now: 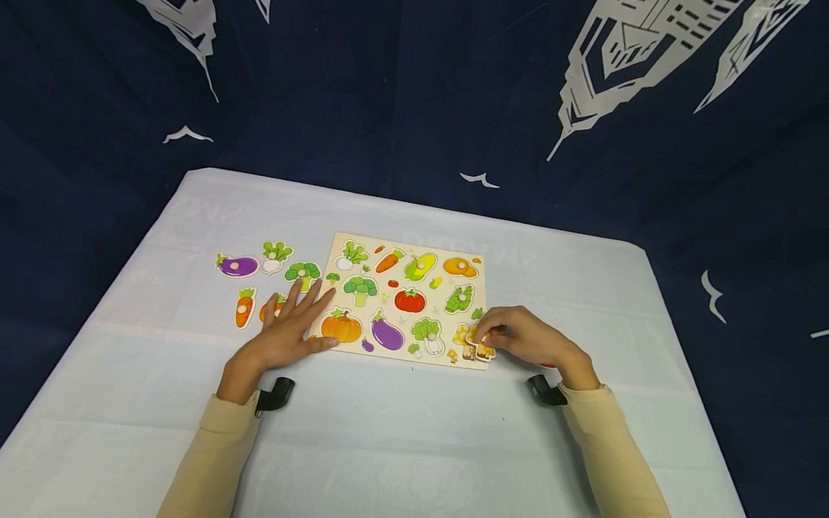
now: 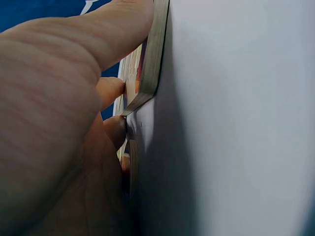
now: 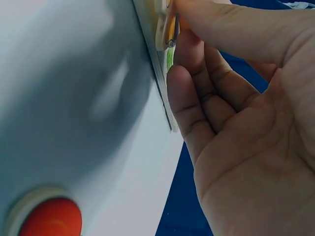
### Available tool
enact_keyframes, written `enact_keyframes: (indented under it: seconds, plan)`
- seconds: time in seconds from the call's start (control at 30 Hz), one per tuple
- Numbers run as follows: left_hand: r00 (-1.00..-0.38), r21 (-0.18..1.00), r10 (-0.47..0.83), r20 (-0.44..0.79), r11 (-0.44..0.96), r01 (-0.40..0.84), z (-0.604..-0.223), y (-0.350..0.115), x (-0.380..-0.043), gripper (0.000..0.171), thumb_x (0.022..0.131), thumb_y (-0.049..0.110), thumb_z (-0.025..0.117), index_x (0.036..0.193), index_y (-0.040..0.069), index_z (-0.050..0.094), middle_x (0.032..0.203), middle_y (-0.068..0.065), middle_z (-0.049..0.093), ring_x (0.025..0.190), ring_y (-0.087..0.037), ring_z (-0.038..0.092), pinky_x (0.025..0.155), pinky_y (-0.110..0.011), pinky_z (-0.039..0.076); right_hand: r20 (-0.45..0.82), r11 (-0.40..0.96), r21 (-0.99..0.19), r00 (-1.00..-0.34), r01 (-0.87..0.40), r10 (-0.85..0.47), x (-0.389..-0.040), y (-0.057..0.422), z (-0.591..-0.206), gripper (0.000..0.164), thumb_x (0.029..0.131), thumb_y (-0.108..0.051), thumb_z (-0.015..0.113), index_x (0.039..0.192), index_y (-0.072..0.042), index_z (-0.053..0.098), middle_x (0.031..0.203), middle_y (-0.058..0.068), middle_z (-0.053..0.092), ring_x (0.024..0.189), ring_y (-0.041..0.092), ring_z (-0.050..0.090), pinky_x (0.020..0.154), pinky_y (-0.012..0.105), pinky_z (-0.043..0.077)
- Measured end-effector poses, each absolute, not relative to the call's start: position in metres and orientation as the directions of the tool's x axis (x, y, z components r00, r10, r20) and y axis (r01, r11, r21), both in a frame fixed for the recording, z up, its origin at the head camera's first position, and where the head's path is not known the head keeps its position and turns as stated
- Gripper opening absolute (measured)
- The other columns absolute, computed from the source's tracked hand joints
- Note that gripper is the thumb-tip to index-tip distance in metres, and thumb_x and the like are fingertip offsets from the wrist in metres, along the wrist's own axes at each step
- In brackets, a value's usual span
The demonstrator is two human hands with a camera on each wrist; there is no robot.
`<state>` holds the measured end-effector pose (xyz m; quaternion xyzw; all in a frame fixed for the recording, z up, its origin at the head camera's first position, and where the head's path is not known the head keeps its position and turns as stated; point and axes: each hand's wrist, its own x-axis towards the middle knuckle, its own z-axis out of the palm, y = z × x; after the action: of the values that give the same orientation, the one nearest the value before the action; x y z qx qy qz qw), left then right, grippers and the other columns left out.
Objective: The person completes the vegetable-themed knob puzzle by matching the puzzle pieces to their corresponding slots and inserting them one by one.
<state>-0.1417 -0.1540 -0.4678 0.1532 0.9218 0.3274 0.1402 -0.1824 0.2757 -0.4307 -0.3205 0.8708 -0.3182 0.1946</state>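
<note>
A wooden vegetable puzzle board (image 1: 372, 248) lies on the table, printed with pictures such as a pumpkin, an eggplant and a tomato. My right hand (image 1: 527, 338) pinches a mushroom puzzle piece (image 1: 484, 352) by thumb and fingers over the board's lower right corner, partly covering the printed mushrooms. In the right wrist view the mushroom piece (image 3: 162, 29) shows edge-on at the fingertips. With fingers spread, my left hand (image 1: 285, 336) rests at the board's left edge, thumb on its lower left corner. Its fingers partly cover a broccoli piece (image 1: 301, 271) and a pumpkin piece (image 1: 278, 305).
Left of the board lie an eggplant piece (image 1: 237, 266), a radish piece (image 1: 276, 255) and a carrot piece (image 1: 244, 308). A red piece (image 3: 51, 219) lies under the right wrist. The white-covered table (image 1: 401, 446) ends at a dark blue curtain (image 1: 363, 93).
</note>
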Motion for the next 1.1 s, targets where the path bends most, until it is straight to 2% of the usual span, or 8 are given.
enact_keyframes:
  seconds: [0.33,0.63,1.1]
  plan:
    - [-0.914,0.644,0.369,-0.166,0.743,0.183,-0.468,-0.154,-0.142,0.087,0.092,0.040,0.069,0.161,0.013,0.021,0.169,-0.017,0.005,0.153,-0.040,-0.017,0.114,-0.067,-0.020,-0.161,0.608,-0.650,-0.699,-0.457,-0.697,-0.186,0.261,-0.433,0.019,0.089,-0.002,0.074,0.097,-0.019,0.076,0.105,-0.007,0.071,0.092,0.013,0.061,0.083,0.026,0.050]
    - [-0.918,0.645,0.370,-0.142,0.738,0.198,-0.468,-0.152,-0.142,0.086,0.092,0.040,0.069,0.160,0.013,0.023,0.168,-0.018,0.007,0.154,-0.041,-0.015,0.114,-0.067,-0.018,-0.142,0.592,-0.630,-0.675,-0.503,-0.724,-0.187,0.253,-0.435,0.019,0.089,0.000,0.072,0.098,-0.017,0.077,0.108,-0.005,0.071,0.098,0.014,0.061,0.087,0.031,0.050]
    - [-0.920,0.646,0.363,-0.150,0.740,0.186,-0.465,-0.153,-0.140,0.086,0.092,0.042,0.068,0.160,0.013,0.024,0.168,-0.018,0.008,0.154,-0.042,-0.014,0.114,-0.068,-0.018,-0.162,0.610,-0.638,-0.693,-0.470,-0.703,-0.185,0.250,-0.438,0.019,0.090,0.000,0.071,0.099,-0.016,0.076,0.109,-0.005,0.071,0.101,0.014,0.062,0.090,0.031,0.051]
